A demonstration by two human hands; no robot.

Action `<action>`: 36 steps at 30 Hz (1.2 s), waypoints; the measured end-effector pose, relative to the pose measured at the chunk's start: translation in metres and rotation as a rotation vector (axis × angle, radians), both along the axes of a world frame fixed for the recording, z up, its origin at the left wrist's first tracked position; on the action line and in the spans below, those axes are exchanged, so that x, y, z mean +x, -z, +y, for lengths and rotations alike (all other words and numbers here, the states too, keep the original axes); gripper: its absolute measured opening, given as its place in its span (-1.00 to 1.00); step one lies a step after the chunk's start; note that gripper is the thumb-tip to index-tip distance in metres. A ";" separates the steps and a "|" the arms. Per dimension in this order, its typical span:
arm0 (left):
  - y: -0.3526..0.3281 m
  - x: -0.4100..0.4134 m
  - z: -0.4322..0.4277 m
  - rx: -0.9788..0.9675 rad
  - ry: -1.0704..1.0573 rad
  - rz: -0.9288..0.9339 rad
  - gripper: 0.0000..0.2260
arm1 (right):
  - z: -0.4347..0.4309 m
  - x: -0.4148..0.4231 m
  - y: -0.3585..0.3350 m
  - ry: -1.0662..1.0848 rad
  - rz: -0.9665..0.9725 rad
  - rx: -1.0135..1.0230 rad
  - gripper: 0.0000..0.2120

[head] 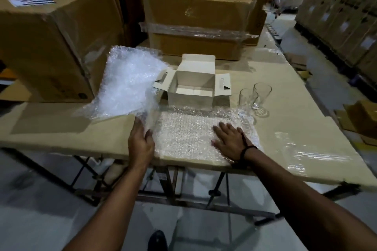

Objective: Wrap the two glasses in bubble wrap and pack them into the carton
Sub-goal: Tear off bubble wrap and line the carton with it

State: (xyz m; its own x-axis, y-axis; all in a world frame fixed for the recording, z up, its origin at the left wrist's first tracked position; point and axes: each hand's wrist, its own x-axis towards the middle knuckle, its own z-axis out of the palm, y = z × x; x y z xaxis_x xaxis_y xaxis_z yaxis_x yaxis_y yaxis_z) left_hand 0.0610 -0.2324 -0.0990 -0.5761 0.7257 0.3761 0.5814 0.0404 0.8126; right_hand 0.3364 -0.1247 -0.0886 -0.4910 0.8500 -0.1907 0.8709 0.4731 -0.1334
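Note:
A sheet of bubble wrap [187, 134] lies flat on the table in front of me. My right hand [229, 138] rests on it palm down, fingers spread. My left hand [140, 142] grips the lower edge of a second, larger piece of bubble wrap [130, 81], which rises up and to the left. An open white carton [193, 85] stands just behind the flat sheet, its flaps folded out, nothing visible inside. Two clear glasses stand upright to its right, one [245, 98] nearer the carton, the other [262, 92] beside it.
A large brown box [47, 40] stands at the table's left. Taped brown cartons [200, 24] are stacked behind the white carton. The table top [289, 120] is covered with cardboard; its front edge is near my wrists. Stacked boxes line the far right.

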 end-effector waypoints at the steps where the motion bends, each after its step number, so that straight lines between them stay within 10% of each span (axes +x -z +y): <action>1: 0.000 0.002 0.001 0.028 0.057 0.060 -0.55 | 0.001 0.001 0.000 -0.012 0.019 0.004 -0.44; 5: 0.000 0.019 0.001 0.018 0.380 0.223 -0.48 | 0.005 -0.014 -0.016 0.231 0.561 0.124 -0.57; 10: 0.006 0.041 0.004 0.013 0.557 0.417 -0.55 | 0.012 -0.062 -0.058 0.504 1.119 -0.620 -0.56; 20: -0.001 0.016 0.017 -0.032 0.584 0.277 -0.35 | 0.021 -0.044 -0.045 0.514 0.926 -0.295 -0.63; 26: 0.001 0.019 0.036 -0.568 0.538 0.578 -0.49 | 0.013 -0.028 -0.025 0.362 0.442 0.012 -0.71; 30: -0.004 0.020 0.039 -0.503 0.522 0.560 -0.50 | -0.002 -0.025 -0.009 0.226 0.122 0.165 -0.72; 36: -0.006 0.024 0.058 -0.676 0.745 0.655 -0.44 | -0.005 -0.009 -0.018 0.561 0.291 0.286 -0.65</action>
